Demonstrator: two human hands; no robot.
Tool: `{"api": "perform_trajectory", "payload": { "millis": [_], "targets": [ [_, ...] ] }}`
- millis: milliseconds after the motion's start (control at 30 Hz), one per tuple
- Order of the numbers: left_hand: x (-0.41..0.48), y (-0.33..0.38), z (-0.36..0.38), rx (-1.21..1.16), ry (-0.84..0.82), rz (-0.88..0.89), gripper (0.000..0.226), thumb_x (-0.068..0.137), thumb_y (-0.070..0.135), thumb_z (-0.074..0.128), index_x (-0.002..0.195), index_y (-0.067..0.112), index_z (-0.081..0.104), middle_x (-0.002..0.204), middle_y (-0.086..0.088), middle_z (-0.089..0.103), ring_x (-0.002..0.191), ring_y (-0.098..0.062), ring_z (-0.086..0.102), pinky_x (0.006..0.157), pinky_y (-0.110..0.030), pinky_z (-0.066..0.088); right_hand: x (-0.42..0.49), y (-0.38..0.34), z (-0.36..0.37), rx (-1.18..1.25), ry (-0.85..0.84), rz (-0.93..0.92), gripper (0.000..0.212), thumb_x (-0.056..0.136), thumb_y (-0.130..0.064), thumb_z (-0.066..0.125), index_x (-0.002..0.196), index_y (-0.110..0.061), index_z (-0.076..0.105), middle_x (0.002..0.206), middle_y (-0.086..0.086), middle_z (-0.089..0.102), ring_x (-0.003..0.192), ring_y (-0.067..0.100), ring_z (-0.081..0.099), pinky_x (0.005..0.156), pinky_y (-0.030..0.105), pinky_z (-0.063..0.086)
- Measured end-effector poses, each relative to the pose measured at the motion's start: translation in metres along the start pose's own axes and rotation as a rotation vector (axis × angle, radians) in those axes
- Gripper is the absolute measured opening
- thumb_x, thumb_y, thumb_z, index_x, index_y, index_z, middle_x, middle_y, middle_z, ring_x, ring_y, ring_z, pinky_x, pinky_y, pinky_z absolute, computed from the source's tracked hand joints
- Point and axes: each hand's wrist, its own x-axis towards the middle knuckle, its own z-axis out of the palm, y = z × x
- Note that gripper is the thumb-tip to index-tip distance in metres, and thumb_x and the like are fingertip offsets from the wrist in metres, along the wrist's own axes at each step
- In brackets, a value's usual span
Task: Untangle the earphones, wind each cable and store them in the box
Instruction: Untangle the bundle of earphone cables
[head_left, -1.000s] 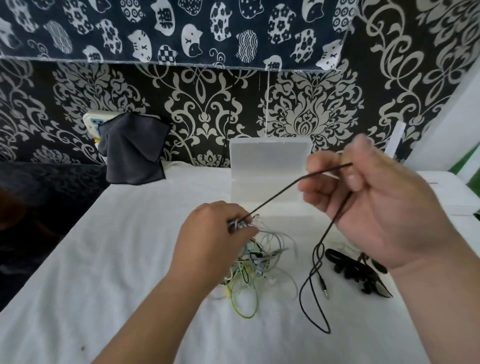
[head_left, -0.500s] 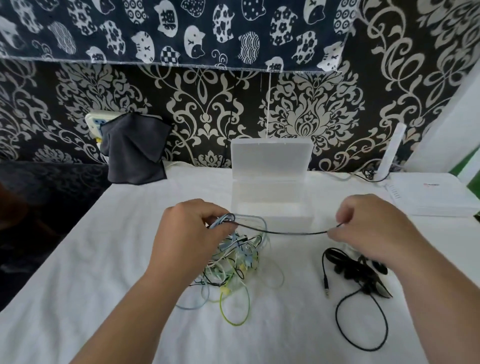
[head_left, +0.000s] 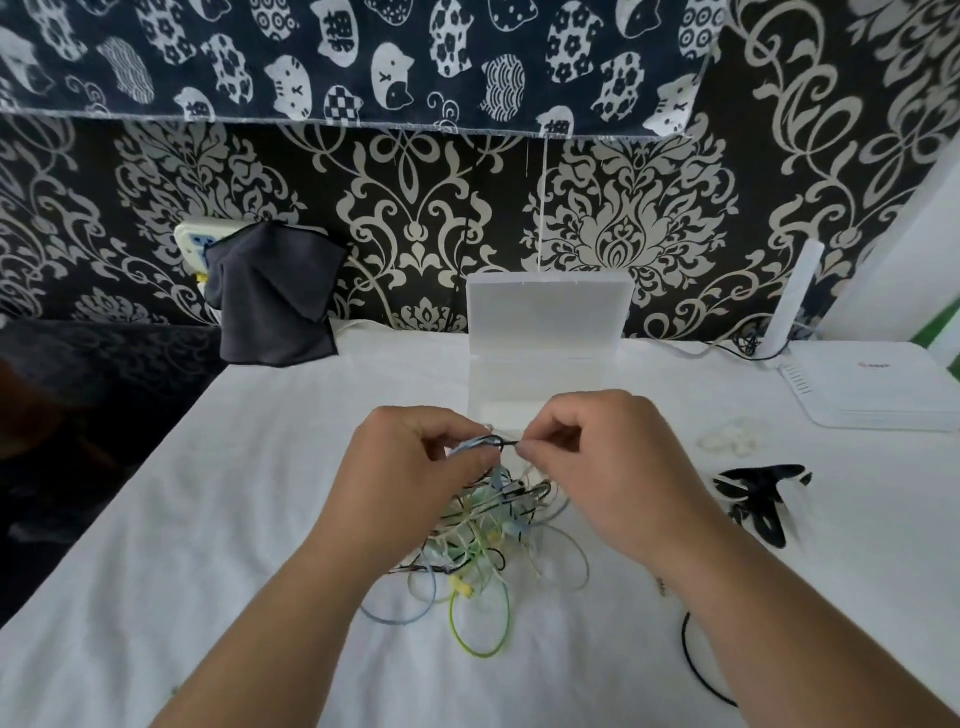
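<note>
A tangle of thin earphone cables, green, pale blue, cream and black, lies mid-table on the white cloth. My left hand pinches the top of the tangle. My right hand pinches a black cable right beside it, fingertips almost touching. That black cable's free end loops on the cloth under my right forearm. The translucent plastic box stands open just behind my hands, lid upright against the wall.
Black ties or clips lie right of the tangle, with a small pale bundle behind them. A white router sits at far right. A dark cloth hangs over a socket at back left. The table's left edge drops off.
My right hand came down from chest height and moved left along the black cable until it met my left hand. The stretched cable span between them is gone.
</note>
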Motion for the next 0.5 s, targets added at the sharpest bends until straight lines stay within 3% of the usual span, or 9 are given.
{"api": "perform_trajectory", "payload": {
  "millis": [100, 233, 400, 467, 500],
  "targets": [
    [0.004, -0.005, -0.006, -0.231, 0.07, -0.117, 0.01, 0.081, 0.018, 0.079, 0.075, 0.027, 0.078, 0.064, -0.002, 0.071, 0.055, -0.016, 0.055, 0.057, -0.024, 0.043, 0.003, 0.0, -0.003, -0.081, 0.034, -0.061, 0.013, 0.087, -0.025, 0.072, 0.074, -0.025, 0.069, 0.077, -0.011, 0.061, 0.071, 0.008, 0.059, 0.068, 0.034, 0.05],
    [0.015, -0.016, -0.017, -0.363, 0.31, -0.251, 0.018, 0.09, 0.014, 0.069, 0.073, 0.015, 0.071, 0.059, -0.003, 0.061, 0.057, -0.022, 0.053, 0.062, -0.034, 0.042, 0.007, 0.002, -0.015, -0.07, 0.071, -0.072, 0.017, 0.094, -0.018, 0.061, 0.078, -0.022, 0.058, 0.067, -0.01, 0.056, 0.061, 0.007, 0.051, 0.057, 0.024, 0.041],
    [0.021, -0.026, -0.035, -0.499, 0.399, -0.403, 0.022, 0.1, 0.014, 0.055, 0.078, 0.014, 0.06, 0.067, -0.006, 0.059, 0.052, -0.015, 0.051, 0.052, -0.025, 0.044, 0.01, 0.003, -0.04, 0.157, 0.178, 0.025, 0.019, 0.101, -0.017, 0.049, 0.083, -0.018, 0.056, 0.06, -0.006, 0.047, 0.049, 0.003, 0.04, 0.05, 0.017, 0.033],
    [0.024, -0.03, -0.037, -0.603, 0.397, -0.482, 0.027, 0.102, 0.012, 0.05, 0.076, 0.013, 0.054, 0.064, -0.004, 0.056, 0.045, -0.01, 0.052, 0.045, -0.021, 0.045, 0.012, 0.004, -0.05, 0.39, 0.301, 0.109, 0.026, 0.102, -0.014, 0.045, 0.079, -0.017, 0.057, 0.064, 0.0, 0.056, 0.055, 0.007, 0.048, 0.059, 0.029, 0.042],
    [0.025, -0.031, -0.037, -0.69, 0.396, -0.522, 0.029, 0.103, 0.01, 0.047, 0.074, 0.013, 0.05, 0.062, -0.002, 0.055, 0.041, -0.009, 0.052, 0.043, -0.019, 0.046, 0.013, 0.003, -0.054, 0.627, 0.339, 0.15, 0.03, 0.103, -0.012, 0.043, 0.077, -0.017, 0.057, 0.07, 0.001, 0.062, 0.062, 0.013, 0.057, 0.063, 0.033, 0.048]
  ]
}}
